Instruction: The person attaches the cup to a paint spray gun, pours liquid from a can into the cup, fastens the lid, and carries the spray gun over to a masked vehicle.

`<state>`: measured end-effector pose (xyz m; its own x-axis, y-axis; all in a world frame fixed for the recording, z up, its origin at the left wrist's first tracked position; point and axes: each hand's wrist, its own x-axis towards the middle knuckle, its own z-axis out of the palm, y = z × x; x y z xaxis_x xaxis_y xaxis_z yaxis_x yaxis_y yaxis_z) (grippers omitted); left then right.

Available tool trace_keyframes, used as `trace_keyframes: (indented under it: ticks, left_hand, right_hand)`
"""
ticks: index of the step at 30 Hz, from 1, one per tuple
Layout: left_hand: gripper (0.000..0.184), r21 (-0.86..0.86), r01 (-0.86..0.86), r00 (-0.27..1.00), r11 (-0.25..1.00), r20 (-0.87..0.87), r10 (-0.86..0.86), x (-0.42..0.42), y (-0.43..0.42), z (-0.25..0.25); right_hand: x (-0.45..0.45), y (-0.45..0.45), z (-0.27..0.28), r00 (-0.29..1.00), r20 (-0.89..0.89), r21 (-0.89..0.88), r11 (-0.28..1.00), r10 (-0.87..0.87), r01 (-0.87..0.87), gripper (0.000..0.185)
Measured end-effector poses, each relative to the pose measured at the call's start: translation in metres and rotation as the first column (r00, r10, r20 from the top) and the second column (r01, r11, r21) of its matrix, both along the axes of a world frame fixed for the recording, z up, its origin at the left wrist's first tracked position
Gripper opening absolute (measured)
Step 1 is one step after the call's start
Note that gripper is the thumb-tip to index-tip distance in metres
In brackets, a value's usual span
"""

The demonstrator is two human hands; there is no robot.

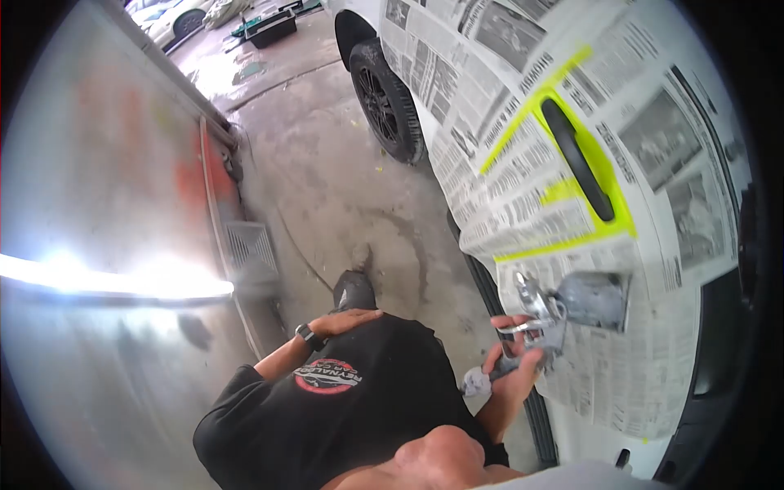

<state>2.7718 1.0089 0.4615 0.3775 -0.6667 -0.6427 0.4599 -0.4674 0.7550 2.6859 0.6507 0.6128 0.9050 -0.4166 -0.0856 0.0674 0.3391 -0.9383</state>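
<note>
My right hand is wrapped around the grip of a metal spray gun, its fingers near the trigger. A greyish, smeared cup extends from the gun's right side, in front of the newspaper. A whitish fitting shows at the grip's lower end. The newspaper covers the side of a white vehicle, close to the gun. Yellow-green tape frames an area around a black door handle. My left hand, a watch on its wrist, lies with fingers outstretched against my black shirt.
At left stands a large pale panel with orange-red smudges and a bright strip of light. The vehicle's wheel rests on the concrete floor. Farther back are a black bin and another car. A thin cord runs along the floor.
</note>
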Motion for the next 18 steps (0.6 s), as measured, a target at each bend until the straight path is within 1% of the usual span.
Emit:
trace_keyframes:
  ticks: [1, 3, 4, 5, 7, 8, 9, 12, 13, 14, 15, 16, 17, 18]
  left_hand:
    - [0.073, -0.052, 0.023, 0.995, 0.998, -0.099, -0.028, 0.022, 0.010, 0.003]
    - [0.072, -0.121, 0.075, 0.976, 0.990, -0.195, -0.098, 0.069, 0.024, 0.023]
    - [0.071, -0.143, 0.111, 0.973, 0.983, -0.185, -0.137, 0.091, 0.030, 0.034]
    - [0.070, -0.156, 0.148, 0.975, 0.977, -0.145, -0.171, 0.112, 0.036, 0.047]
    - [0.069, -0.185, 0.221, 0.966, 0.958, -0.097, -0.242, 0.149, 0.041, 0.072]
    - [0.069, -0.196, 0.262, 0.958, 0.945, -0.065, -0.279, 0.162, 0.044, 0.081]
    - [0.069, -0.206, 0.301, 0.948, 0.931, -0.042, -0.316, 0.177, 0.043, 0.090]
    - [0.068, -0.223, 0.412, 0.909, 0.883, 0.031, -0.416, 0.213, 0.032, 0.111]
    - [0.068, -0.220, 0.447, 0.893, 0.867, 0.055, -0.447, 0.224, 0.029, 0.118]
    - [0.068, -0.208, 0.473, 0.880, 0.856, 0.065, -0.471, 0.237, 0.030, 0.128]
    - [0.068, -0.190, 0.479, 0.877, 0.857, 0.055, -0.478, 0.249, 0.031, 0.134]
    - [0.068, -0.169, 0.493, 0.868, 0.853, 0.036, -0.495, 0.261, 0.024, 0.137]
    - [0.064, -0.247, 0.385, 0.908, 0.889, -0.070, -0.413, 0.270, 0.028, 0.107]
    - [0.063, -0.071, 0.482, 0.874, 0.874, 0.120, -0.472, 0.275, 0.005, 0.110]
  right_hand:
    - [0.009, 0.019, -0.001, 0.999, 0.016, -0.012, 0.999, -0.039, 0.039, 0.082]
    - [0.036, 0.043, 0.009, 0.990, -0.027, 0.024, 0.990, -0.141, 0.142, 0.082]
    - [0.050, 0.052, 0.014, 0.982, -0.035, 0.035, 0.982, -0.185, 0.186, 0.082]
    - [0.063, 0.059, 0.019, 0.977, -0.045, 0.057, 0.975, -0.211, 0.213, 0.086]
    - [0.091, 0.070, 0.027, 0.971, -0.043, 0.040, 0.971, -0.236, 0.237, 0.086]
    - [0.100, 0.078, 0.029, 0.966, -0.016, 0.023, 0.965, -0.259, 0.260, 0.085]
    - [0.113, 0.086, 0.029, 0.944, -0.033, -0.001, 0.945, -0.328, 0.328, 0.086]
    - [0.130, 0.097, 0.038, 0.957, 0.062, -0.018, 0.958, -0.284, 0.285, 0.080]
    - [0.134, 0.101, 0.041, 0.960, -0.018, -0.021, 0.960, -0.281, 0.281, 0.079]
    - [0.130, 0.105, 0.040, 0.938, -0.109, -0.029, 0.945, -0.328, 0.327, 0.079]
    - [0.127, 0.106, 0.045, 0.900, -0.236, -0.071, 0.931, -0.365, 0.359, 0.074]
    - [0.130, 0.106, 0.052, 0.873, -0.359, -0.065, 0.942, -0.330, 0.329, 0.069]
    - [0.127, 0.103, 0.060, 0.850, -0.474, -0.033, 0.969, -0.232, 0.246, 0.065]
    - [0.125, 0.106, 0.064, 0.856, -0.498, 0.000, 0.987, -0.139, 0.160, 0.063]
